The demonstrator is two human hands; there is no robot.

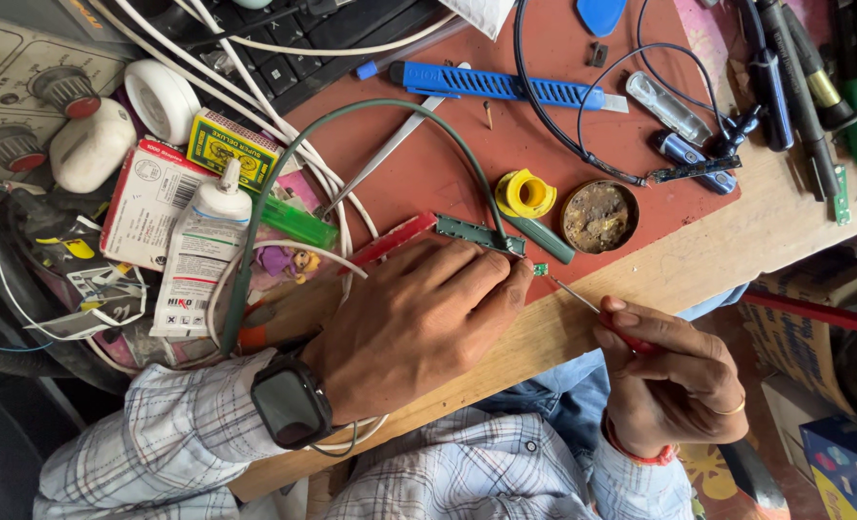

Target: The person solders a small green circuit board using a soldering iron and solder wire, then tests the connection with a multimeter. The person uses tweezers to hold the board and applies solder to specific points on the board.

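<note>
Both hands are down at the front edge of the wooden bench (737, 246). Left hand (419, 323), smartwatch (291, 403) on the wrist, lies palm down with the fingers loosely curled, fingertips pressing right beside a tiny green circuit board (539, 269) to pin it at the bench edge. Right hand (674, 380) is closed around a red-handled screwdriver (592, 308), and its thin metal tip pokes up at that little board, pretty much touching it.

Everything else, going by the tiny board: a longer green board strip (477, 234) sits just up and left of it, partly under the left fingers. A round tin of brownish flux paste (599, 217) is just above and right, and a yellow solder spool (526, 193) is straight above, both on the red mat (544, 48). A green cable (351, 120) arcs over the mat and comes down near the board. Further up lies a blue utility knife (496, 84). Way off left are a white glue bottle (207, 246) and a yellow matchbox (231, 147). Far right, a bunch of dark-handled tools (794, 77).
</note>
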